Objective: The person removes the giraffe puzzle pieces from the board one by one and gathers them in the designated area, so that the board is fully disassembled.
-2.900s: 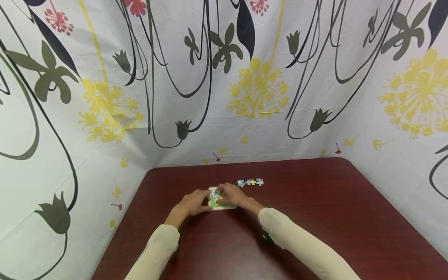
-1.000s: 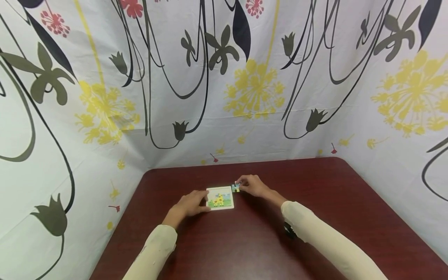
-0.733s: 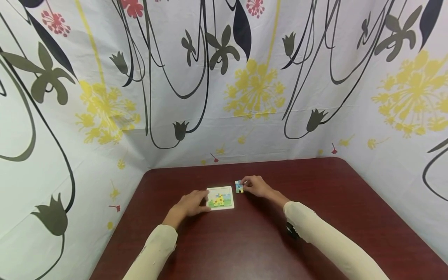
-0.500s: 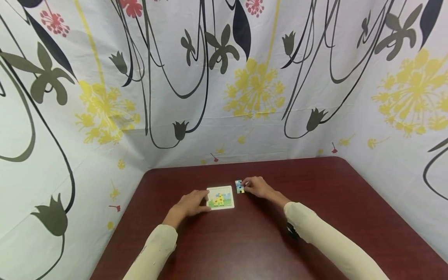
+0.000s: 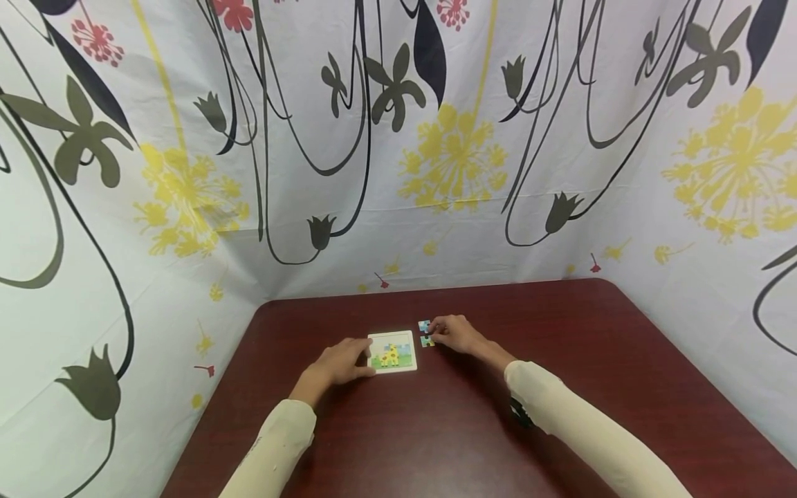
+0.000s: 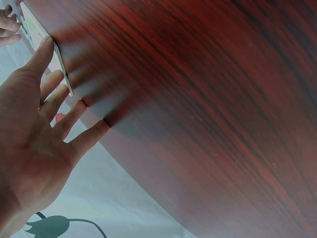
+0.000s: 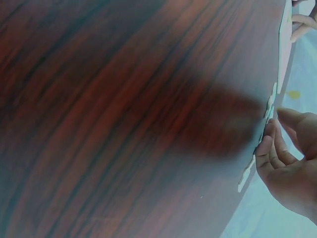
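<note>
A white-framed jigsaw tray [image 5: 391, 371] lies flat on the table, with a yellow giraffe on green ground pieced together inside it and a pale strip above. My left hand [image 5: 342, 362] rests at the tray's left edge, fingers spread; in the left wrist view its thumb [image 6: 43, 52] touches the rim. Right of the tray, a blue puzzle piece [image 5: 424, 325] and a green-and-blue puzzle piece [image 5: 427, 342] lie slightly apart. Beside them my right hand [image 5: 456, 333] has thumb and fingertips drawn together, pinching a puzzle piece mostly hidden by the fingers.
The dark red wooden table [image 5: 398, 429] has rounded far corners. A white curtain [image 5: 280, 207] printed with flowers and stems surrounds its back and sides. Both forearms wear cream sleeves [image 5: 579, 429].
My right hand has gone from over the tray to the loose pieces on its right. The pieces, a row earlier, now stand in a column, the lower one slid nearer me. The left hand stays.
</note>
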The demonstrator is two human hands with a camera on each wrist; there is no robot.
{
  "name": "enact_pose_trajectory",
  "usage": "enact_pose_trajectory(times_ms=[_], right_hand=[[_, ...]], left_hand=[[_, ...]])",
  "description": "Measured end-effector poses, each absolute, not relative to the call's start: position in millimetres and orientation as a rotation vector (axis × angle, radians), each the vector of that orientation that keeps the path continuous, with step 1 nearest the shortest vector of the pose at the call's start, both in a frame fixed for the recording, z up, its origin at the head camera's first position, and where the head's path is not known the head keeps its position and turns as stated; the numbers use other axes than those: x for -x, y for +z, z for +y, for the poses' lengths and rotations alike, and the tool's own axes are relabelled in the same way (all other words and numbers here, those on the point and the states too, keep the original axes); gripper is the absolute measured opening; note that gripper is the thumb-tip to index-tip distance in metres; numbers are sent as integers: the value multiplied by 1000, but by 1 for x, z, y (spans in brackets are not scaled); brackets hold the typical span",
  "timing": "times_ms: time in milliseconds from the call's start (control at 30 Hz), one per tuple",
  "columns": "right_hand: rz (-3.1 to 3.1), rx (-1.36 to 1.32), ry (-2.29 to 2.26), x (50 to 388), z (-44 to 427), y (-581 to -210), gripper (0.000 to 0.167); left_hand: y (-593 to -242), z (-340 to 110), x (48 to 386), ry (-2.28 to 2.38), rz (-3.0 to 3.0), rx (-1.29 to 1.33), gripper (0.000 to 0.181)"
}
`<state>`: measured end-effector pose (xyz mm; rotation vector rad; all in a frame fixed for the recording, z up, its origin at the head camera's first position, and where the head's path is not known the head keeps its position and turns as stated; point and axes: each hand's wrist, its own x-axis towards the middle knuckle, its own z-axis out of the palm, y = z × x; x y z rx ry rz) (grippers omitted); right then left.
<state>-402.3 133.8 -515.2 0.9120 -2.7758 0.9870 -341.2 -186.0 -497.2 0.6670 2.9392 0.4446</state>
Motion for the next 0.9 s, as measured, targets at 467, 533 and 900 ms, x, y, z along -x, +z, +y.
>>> enact_pose_trajectory(times_ms=[467,533,900], right_hand=[[-2794,-946,1065,399,106,-515,17],[-2790,-959,1057,398,101,-515,16],[-2767,-1072,1010,391,76,-513,17]], left_hand=[[-497,-187,341,441,2930,-684,42],[-497,-187,341,449,2929,-685,41],[-495,-186,341,444,2911,-685,40]])
